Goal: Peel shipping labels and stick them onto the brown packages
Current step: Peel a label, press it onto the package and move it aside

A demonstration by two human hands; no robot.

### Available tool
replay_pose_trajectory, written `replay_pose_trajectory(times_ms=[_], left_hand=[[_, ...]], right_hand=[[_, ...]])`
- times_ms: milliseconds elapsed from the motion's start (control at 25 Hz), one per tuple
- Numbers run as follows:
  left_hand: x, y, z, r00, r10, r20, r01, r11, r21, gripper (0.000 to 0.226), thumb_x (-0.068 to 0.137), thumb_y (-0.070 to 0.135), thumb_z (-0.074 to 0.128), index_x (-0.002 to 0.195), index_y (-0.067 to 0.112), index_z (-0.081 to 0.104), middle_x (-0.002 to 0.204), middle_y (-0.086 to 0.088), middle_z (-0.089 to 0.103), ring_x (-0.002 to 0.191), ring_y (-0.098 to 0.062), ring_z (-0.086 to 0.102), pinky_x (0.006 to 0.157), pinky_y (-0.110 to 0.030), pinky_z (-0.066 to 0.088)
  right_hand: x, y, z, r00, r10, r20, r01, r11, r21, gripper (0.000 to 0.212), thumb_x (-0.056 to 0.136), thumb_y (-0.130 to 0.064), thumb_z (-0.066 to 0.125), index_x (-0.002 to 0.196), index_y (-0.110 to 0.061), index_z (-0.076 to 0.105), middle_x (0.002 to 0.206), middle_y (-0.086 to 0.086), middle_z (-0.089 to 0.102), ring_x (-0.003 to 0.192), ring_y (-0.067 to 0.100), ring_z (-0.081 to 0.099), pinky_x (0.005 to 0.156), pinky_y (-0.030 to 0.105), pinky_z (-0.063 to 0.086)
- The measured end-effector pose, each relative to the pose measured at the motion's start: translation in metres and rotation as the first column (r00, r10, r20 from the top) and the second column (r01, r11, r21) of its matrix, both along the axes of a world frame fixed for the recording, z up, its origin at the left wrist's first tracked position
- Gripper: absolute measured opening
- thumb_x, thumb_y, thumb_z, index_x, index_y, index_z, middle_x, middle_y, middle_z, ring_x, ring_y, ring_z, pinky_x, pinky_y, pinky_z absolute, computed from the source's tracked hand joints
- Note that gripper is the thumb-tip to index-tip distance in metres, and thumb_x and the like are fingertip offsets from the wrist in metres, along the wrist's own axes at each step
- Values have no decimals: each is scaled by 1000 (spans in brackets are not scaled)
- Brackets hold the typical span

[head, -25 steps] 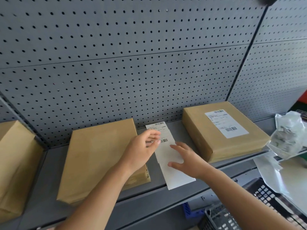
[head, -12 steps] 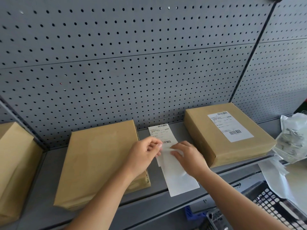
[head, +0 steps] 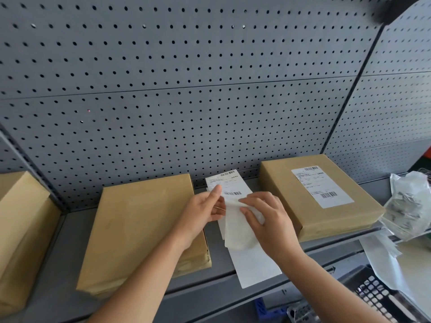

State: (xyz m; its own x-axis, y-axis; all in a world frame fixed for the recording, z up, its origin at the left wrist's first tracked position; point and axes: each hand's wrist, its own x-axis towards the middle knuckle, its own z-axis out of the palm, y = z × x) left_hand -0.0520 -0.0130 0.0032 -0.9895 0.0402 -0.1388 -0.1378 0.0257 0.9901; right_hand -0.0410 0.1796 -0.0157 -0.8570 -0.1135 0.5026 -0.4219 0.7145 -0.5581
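a grey metal shelf (head: 70,241) runs across the view, backed by a grey pegboard wall (head: 186,89). three brown packages lie flat on it: one at the far left edge (head: 21,224), a bare one in the middle (head: 140,229), and one on the right (head: 303,201) with a white shipping label (head: 321,186) stuck on its top.

between the middle and right packages a long white label strip (head: 256,269) lies on the shelf, its near end overhanging the front edge. its far end, a printed label (head: 229,183) with barcodes, reaches the pegboard. the left hand (head: 203,213) pinches the left edge of that printed part, thumb on top. the right hand (head: 268,220) pinches a thin translucent sheet (head: 235,231) that curls up off the strip and hangs loosely over it.

at the right end sits a crumpled clear plastic bag (head: 410,203); what is inside is too blurred to tell. below the shelf are a black mesh basket (head: 377,292), partly covered by plastic wrap, and a blue crate (head: 263,308).
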Motion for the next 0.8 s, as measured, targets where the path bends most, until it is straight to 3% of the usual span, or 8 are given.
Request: replay_pose_trajectory(times_ms=[120,240,320,480,600,720,800], left_hand=[[-2,-1,-1,1000,-5,-8,4,1000,-15,24,101,29,61,107,10,76,105,-8,79,102,-27,74,87,-35,63],[-3,0,-3,999,27,-27,-28,998,-55,14,100,16,63,103,9,76,98,-5,80,95,-26,75,81,-32,63],[-3,0,-5,999,35,-39,-37,998,-51,14,99,16,64,103,6,74,98,-8,80,94,-28,76,83,-37,63],[-3,-1,-8,997,45,-55,-48,998,-44,18,99,19,66,101,2,73,98,-11,80,95,-30,75,84,-41,63],[-2,-2,-8,997,50,-59,-52,998,-33,20,99,20,65,101,1,73,98,-10,80,95,-29,76,85,-41,63],[-2,-2,-8,996,56,-73,-58,998,-30,20,99,18,65,100,0,73,96,-9,81,89,-22,77,79,-33,64],[-1,-1,-8,995,66,-78,-68,997,-24,20,99,16,66,99,-2,74,94,-8,81,82,-17,77,71,-25,62]], right_hand=[[12,1,-4,999,32,38,-34,997,76,22,92,-40,64,110,-31,72,117,-13,58,112,9,52,76,24,51],[18,7,-4,991,90,102,-104,985,141,34,90,-55,57,116,-37,69,121,-18,57,118,7,50,93,29,47],[16,9,1,989,90,121,-103,989,107,36,92,-54,50,115,-36,70,119,-21,60,121,5,49,101,34,45],[6,7,19,991,56,124,-66,995,77,35,92,-43,46,110,-31,73,114,-19,67,119,4,53,102,35,45],[-1,10,32,941,68,332,-117,984,131,31,93,-36,47,114,-39,69,116,-23,68,114,5,57,103,34,45],[-8,19,44,826,92,556,-198,971,134,33,93,-32,52,120,-47,64,120,-25,64,110,4,60,96,30,49],[-8,22,49,761,101,641,-285,939,191,39,93,-28,56,127,-48,58,118,-23,62,90,-6,60,84,22,49]])
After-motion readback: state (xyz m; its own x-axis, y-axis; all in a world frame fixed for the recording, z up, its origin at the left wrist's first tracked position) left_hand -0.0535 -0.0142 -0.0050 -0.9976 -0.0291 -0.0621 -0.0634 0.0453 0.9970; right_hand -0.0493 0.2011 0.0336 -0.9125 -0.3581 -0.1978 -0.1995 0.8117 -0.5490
